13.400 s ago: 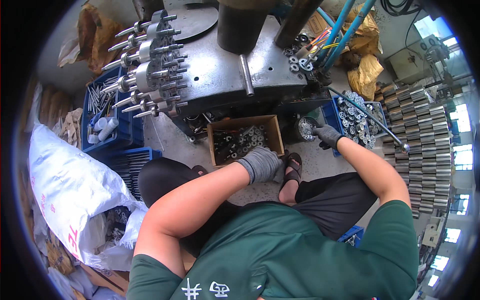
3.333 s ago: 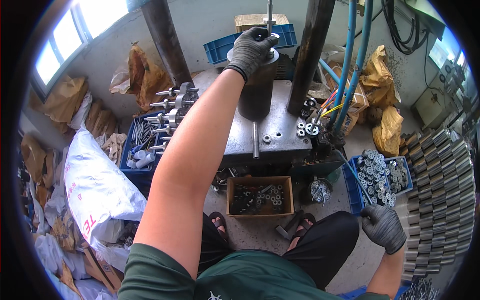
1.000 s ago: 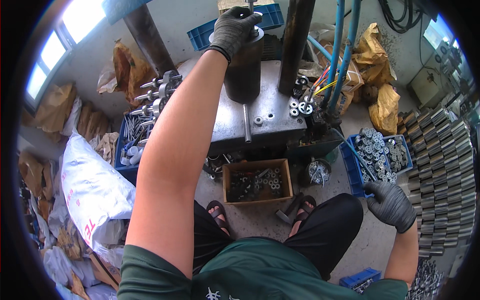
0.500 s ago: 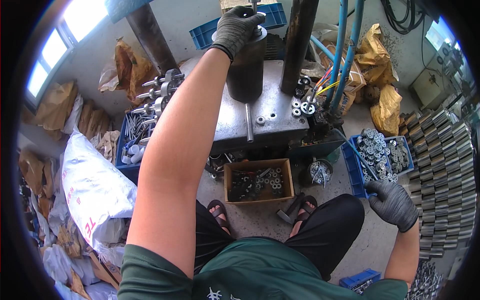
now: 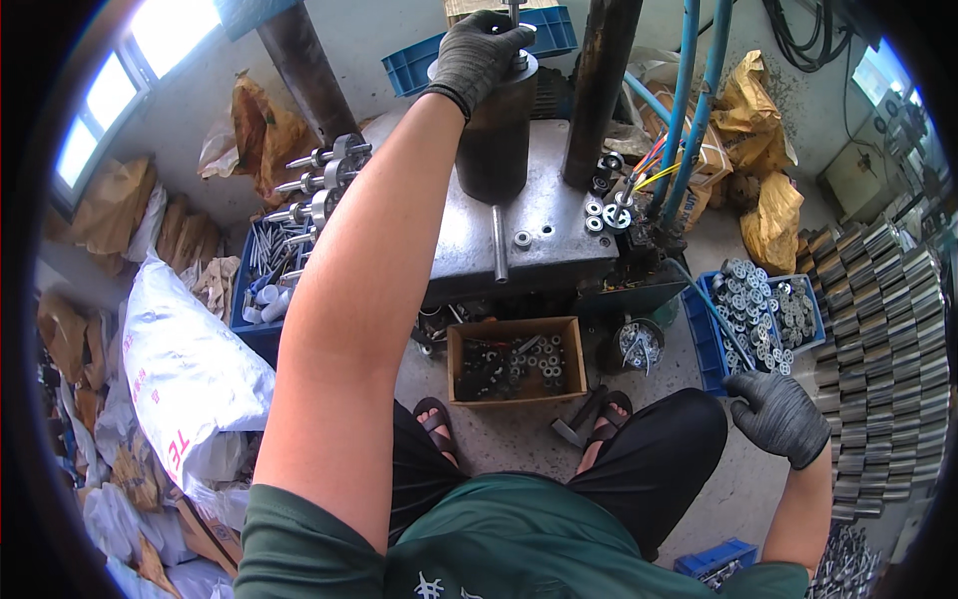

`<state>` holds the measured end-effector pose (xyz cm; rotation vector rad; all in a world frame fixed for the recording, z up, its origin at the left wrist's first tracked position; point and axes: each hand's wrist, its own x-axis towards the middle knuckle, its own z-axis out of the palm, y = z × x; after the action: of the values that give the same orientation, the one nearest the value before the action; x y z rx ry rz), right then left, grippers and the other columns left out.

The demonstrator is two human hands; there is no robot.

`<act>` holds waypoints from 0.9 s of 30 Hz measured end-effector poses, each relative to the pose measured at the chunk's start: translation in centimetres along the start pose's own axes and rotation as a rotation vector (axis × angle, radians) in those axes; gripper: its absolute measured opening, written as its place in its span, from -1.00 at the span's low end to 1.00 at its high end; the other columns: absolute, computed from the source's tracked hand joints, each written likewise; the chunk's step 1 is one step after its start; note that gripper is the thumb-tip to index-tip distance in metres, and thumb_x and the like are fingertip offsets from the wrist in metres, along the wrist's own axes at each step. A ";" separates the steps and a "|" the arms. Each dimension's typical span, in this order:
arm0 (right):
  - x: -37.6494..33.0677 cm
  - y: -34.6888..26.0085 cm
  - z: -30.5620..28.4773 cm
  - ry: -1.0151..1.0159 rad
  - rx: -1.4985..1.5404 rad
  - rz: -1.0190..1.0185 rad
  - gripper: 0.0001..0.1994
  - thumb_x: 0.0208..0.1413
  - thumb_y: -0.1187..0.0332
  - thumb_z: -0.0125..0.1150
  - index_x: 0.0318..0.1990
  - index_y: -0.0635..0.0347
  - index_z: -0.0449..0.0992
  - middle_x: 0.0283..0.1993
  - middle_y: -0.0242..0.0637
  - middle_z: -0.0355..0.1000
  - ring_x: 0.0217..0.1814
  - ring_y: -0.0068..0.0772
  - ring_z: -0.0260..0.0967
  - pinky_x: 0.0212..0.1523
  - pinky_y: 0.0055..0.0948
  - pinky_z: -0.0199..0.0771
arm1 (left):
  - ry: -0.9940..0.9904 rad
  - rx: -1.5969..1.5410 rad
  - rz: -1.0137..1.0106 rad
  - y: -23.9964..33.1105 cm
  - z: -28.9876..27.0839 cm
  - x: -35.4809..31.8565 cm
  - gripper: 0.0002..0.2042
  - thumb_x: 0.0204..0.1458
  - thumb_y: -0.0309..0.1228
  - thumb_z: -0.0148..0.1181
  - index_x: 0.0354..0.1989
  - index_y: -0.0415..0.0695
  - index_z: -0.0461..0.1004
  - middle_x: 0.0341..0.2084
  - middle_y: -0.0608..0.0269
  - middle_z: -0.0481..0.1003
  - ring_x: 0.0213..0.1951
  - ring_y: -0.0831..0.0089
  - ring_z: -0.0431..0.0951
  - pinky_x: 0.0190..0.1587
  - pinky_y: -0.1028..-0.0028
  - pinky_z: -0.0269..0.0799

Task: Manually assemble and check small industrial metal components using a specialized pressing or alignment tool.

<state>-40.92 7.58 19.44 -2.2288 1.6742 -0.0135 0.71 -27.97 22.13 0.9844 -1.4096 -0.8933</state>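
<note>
My left hand (image 5: 474, 55), in a dark glove, reaches far up and closes over a metal part on top of the dark cylinder (image 5: 494, 140) that stands on the grey press table (image 5: 544, 235). A thin rod sticks up just beside its fingers. My right hand (image 5: 776, 414), also gloved, hangs low at the right with its fingers curled, at the near corner of a blue crate (image 5: 711, 349) full of metal rings. Whether it holds a ring is hidden. I sit with my sandalled feet under the table.
A cardboard box (image 5: 514, 359) of small parts and a small bucket (image 5: 635, 344) stand by my feet. At the left are a blue crate of shafts (image 5: 261, 275) and a white sack (image 5: 185, 369). Stacked metal rings (image 5: 878, 329) line the right. Blue hoses (image 5: 689, 110) run down behind.
My left hand has gone up from the cardboard box to the cylinder's top and has stayed there for the last second. My right hand has stayed by the blue crate, drifting slightly.
</note>
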 end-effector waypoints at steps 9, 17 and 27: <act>0.2 0.0 0.0 0.263 0.055 -0.043 -0.70 0.09 0.49 0.20 -0.01 0.30 0.59 -0.12 0.09 0.57 -0.06 0.11 0.56 -0.01 -0.14 0.55 | 0.211 0.494 0.221 0.2 -0.3 0.1 -0.44 -0.12 0.05 0.50 -0.01 -0.05 0.66 -0.22 0.12 0.70 -0.15 0.34 0.70 0.06 0.39 0.56; 9.2 1.1 -7.1 1.111 -0.295 -0.430 -0.69 0.19 0.60 0.21 0.08 0.16 0.53 -0.23 -0.04 0.55 -0.25 -0.09 0.56 -0.22 -0.21 0.55 | 0.159 0.601 0.164 0.7 -0.1 0.0 -0.39 -0.14 0.05 0.44 0.08 -0.02 0.61 -0.14 0.08 0.67 -0.09 0.26 0.69 0.11 0.35 0.54; 18.7 3.3 -14.1 0.983 -0.234 -0.068 -0.66 0.24 0.29 0.19 0.15 0.07 0.58 -0.10 0.07 0.58 -0.10 -0.02 0.59 -0.02 -0.14 0.58 | 0.049 0.214 0.174 0.0 0.8 0.4 -0.46 -0.07 -0.12 0.47 0.08 -0.12 0.58 -0.20 0.13 0.67 -0.19 0.45 0.67 0.01 0.42 0.56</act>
<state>-41.42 -14.49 27.99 -2.6490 2.1012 -1.1483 -0.04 -28.35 22.22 1.0173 -1.5458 -0.5956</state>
